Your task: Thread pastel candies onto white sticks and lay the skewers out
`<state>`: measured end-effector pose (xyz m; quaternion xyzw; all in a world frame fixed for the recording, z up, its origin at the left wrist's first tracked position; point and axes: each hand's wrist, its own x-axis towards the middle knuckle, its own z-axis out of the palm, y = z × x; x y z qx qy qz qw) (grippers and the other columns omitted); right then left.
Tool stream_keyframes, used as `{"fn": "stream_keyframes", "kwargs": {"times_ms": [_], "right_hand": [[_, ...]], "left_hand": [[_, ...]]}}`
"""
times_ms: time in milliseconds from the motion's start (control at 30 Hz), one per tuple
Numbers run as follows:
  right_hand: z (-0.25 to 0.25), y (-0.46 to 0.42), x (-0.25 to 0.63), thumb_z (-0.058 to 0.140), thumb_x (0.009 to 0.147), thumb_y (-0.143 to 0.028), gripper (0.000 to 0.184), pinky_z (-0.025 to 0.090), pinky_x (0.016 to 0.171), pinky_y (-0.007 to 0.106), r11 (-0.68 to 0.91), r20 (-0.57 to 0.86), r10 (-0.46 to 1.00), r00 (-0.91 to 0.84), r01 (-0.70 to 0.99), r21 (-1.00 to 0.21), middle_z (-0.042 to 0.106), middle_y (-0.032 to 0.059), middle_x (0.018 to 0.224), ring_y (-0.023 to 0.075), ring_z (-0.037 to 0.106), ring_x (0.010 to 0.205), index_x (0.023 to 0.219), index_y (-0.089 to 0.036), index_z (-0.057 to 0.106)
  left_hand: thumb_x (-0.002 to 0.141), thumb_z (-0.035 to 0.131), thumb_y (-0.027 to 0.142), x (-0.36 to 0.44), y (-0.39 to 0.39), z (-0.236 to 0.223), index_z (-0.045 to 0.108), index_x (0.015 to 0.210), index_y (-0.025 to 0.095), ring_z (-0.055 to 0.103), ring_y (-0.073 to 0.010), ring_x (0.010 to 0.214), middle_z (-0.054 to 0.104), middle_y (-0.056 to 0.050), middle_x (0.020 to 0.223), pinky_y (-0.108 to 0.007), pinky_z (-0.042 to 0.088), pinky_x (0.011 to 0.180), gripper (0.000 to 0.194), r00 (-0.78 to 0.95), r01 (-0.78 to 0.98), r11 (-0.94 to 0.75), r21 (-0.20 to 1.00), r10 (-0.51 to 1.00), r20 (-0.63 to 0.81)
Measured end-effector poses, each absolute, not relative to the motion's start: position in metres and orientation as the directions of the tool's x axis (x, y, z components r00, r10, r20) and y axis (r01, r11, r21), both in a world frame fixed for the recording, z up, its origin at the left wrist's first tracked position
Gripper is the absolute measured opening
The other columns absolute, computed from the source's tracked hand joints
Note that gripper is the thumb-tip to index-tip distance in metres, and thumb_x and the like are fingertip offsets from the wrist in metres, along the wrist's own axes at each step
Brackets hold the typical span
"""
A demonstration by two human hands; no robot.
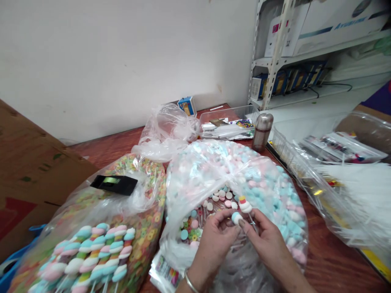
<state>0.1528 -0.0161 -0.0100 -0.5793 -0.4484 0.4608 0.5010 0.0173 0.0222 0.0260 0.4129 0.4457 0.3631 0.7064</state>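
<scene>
The left hand [215, 234] has its grip closed, thumb and fingers pinching one blue-and-white marshmallow [236, 218]; the right thumb touches it too. The right hand [267, 236] grips one stick [253, 221], probably between its fingers, which partly hide it; near its top sit white pieces [245, 207] and one yellow-and-red one [242, 199]. Both hands are over the opening of one large marshmallow bag [275, 191], where loose pink, white and blue pieces show beside green rings. To its left, a second bag [142, 201] holds many coloured rings; on it lie one black object [114, 184] and a cluster of marshmallow skewers [99, 248], too overlapped to count. Behind stand one clear tray [210, 116] containing beads, and one bottle [262, 132]. Another clear tray [293, 167], rightward on the counter [326, 260], holds white sticks [351, 191].
</scene>
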Motion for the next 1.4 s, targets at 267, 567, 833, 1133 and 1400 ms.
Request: {"fn": "stream_keyframes", "kwargs": {"times_ms": [267, 567, 833, 1133, 1400], "right_hand": [[0.007, -0.035, 0.155, 0.038, 0.095, -0.044, 0.031, 0.043, 0.059, 0.022, -0.095, -0.081, 0.995, 0.06, 0.31, -0.946, 0.062, -0.0012, 0.068, 0.0155, 0.057, 0.063, 0.084, -0.023, 0.057], [0.021, -0.061, 0.153, 0.037, 0.092, -0.042, 0.033, 0.047, 0.062, 0.022, -0.088, -0.118, 0.992, -0.05, 0.407, -0.909, 0.067, -0.0003, 0.066, 0.0169, 0.061, 0.06, 0.086, -0.024, 0.064], [0.03, -0.057, 0.149, 0.041, 0.089, -0.042, 0.032, 0.045, 0.056, 0.022, -0.097, -0.09, 0.995, 0.036, 0.403, -0.91, 0.064, -0.0016, 0.058, 0.0165, 0.058, 0.054, 0.072, -0.025, 0.062], [0.042, -0.058, 0.14, 0.042, 0.089, -0.044, 0.035, 0.048, 0.06, 0.021, -0.159, -0.121, 0.983, 0.137, 0.316, -0.935, 0.068, -0.0003, 0.063, 0.0177, 0.061, 0.06, 0.073, -0.026, 0.067], [0.033, -0.054, 0.136, 0.045, 0.087, -0.048, 0.034, 0.047, 0.064, 0.022, -0.234, -0.232, 0.972, 0.03, 0.164, -0.958, 0.067, 0.0011, 0.069, 0.0181, 0.061, 0.068, 0.072, -0.023, 0.063]], "left_hand": [[0.062, 0.081, 0.026, 0.011, 0.032, 0.016, 0.069, 0.091, 0.015, 0.065, -0.0168, 0.077, 0.072, -0.005, 0.088, -0.027, 0.052, 0.073, 0.033, 0.12, -0.244, 0.411, 0.878, 0.912, -0.393], [0.066, 0.075, 0.02, 0.006, 0.039, 0.011, 0.068, 0.097, 0.015, 0.061, -0.0125, 0.075, 0.069, -0.004, 0.087, -0.022, 0.05, 0.07, 0.032, 0.044, -0.316, 0.379, 0.87, 0.922, -0.386], [0.07, 0.072, 0.018, 0.005, 0.037, 0.007, 0.068, 0.099, 0.015, 0.062, -0.0138, 0.081, 0.069, -0.005, 0.093, -0.024, 0.049, 0.077, 0.03, 0.056, -0.312, 0.361, 0.879, 0.93, -0.363], [0.071, 0.072, 0.02, 0.005, 0.034, 0.006, 0.065, 0.099, 0.017, 0.061, -0.0117, 0.073, 0.069, -0.003, 0.092, -0.022, 0.049, 0.07, 0.029, 0.036, -0.248, 0.346, 0.905, 0.937, -0.348], [0.074, 0.065, 0.018, 0.004, 0.035, -0.002, 0.067, 0.097, 0.018, 0.065, -0.0181, 0.089, 0.071, -0.006, 0.098, -0.026, 0.05, 0.079, 0.023, 0.072, -0.094, 0.216, 0.972, 0.975, -0.21]]}}
